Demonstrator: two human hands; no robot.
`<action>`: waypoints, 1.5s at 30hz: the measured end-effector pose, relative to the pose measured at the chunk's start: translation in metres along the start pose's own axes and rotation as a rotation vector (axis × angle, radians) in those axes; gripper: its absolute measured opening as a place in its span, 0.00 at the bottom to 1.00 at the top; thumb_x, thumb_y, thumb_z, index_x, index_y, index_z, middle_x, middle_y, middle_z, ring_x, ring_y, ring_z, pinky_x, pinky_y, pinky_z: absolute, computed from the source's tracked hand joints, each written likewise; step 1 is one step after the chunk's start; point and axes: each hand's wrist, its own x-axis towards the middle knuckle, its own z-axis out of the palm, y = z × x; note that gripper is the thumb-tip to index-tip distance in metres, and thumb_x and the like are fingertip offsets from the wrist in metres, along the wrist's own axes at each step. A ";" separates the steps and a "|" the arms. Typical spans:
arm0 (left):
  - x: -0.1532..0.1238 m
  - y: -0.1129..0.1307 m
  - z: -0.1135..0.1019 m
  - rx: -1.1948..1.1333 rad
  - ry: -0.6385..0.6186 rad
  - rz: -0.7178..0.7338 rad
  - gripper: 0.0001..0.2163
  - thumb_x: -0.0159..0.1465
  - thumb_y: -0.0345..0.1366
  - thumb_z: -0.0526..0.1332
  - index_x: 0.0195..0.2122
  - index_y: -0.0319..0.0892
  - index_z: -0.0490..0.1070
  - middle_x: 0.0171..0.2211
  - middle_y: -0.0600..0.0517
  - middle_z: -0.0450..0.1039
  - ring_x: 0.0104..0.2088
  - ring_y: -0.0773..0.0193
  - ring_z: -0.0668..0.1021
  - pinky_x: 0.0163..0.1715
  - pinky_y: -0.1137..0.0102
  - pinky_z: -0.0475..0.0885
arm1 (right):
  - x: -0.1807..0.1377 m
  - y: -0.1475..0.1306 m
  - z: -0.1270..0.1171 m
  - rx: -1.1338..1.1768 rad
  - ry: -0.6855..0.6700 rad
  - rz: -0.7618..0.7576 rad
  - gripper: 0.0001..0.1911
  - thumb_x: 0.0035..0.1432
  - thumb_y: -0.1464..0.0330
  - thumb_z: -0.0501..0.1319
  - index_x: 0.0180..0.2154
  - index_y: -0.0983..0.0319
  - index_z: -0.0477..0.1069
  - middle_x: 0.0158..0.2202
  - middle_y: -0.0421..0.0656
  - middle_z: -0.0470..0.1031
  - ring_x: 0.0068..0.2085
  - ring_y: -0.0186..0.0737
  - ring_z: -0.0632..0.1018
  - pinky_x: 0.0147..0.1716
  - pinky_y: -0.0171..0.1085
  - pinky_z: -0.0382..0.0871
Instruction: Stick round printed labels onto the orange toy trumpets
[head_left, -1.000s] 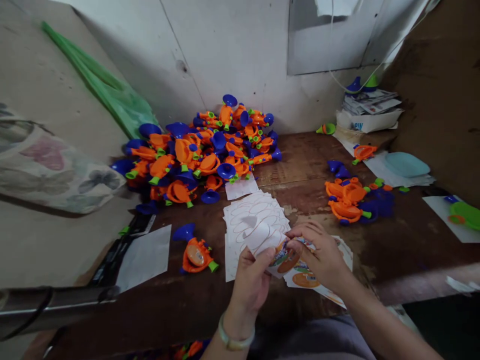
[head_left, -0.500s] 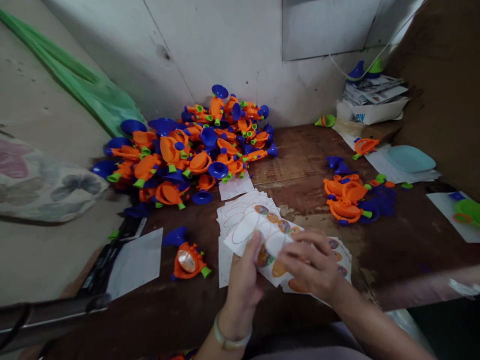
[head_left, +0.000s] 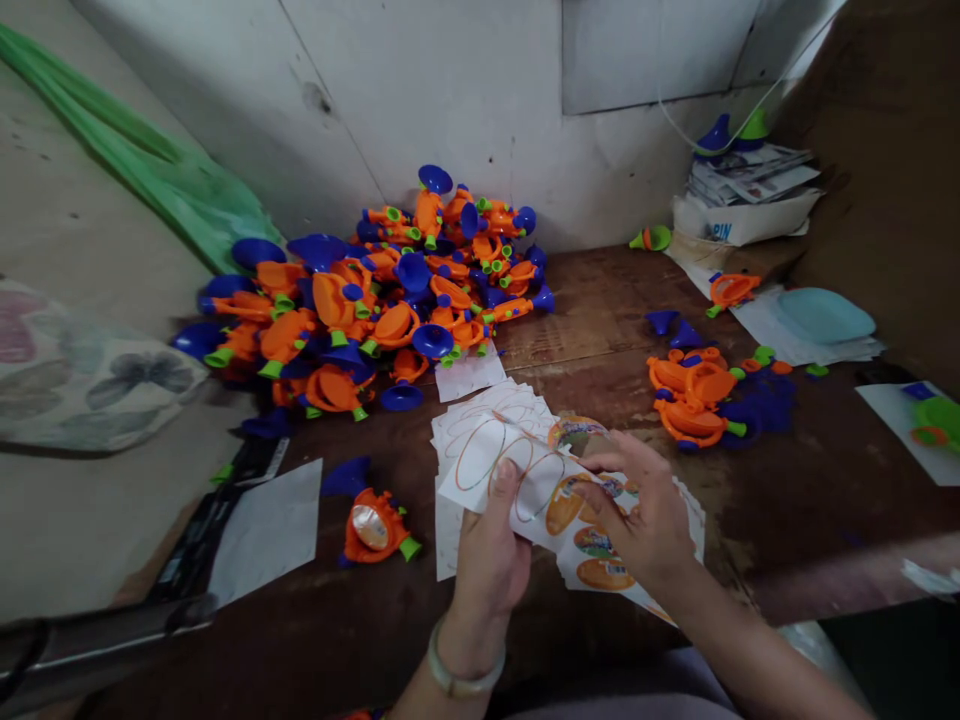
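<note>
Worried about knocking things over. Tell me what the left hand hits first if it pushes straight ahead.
Left hand, gripping a sticker sheet, points away along the table: probably the fanned blank sheets first, then the toy pile.

Bare tabletop (head_left: 600,330) between toy heap (head_left: 375,300) and smaller toy cluster (head_left: 697,395), sticker sheets (head_left: 469,425) spread nearside

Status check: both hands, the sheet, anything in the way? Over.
Left hand gripping sticker sheet. Right hand pinching one sticker, lifted at the sheet's far edge. Orange toy lies left of the hands, untouched.
</note>
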 end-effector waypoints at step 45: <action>0.184 0.126 -0.037 0.974 0.278 0.363 0.19 0.71 0.38 0.72 0.61 0.41 0.75 0.70 0.40 0.70 0.69 0.42 0.73 0.68 0.43 0.71 | -0.008 -0.033 -0.017 0.315 -0.127 -0.245 0.20 0.66 0.80 0.62 0.51 0.51 0.71 0.29 0.35 0.83 0.30 0.42 0.84 0.33 0.39 0.84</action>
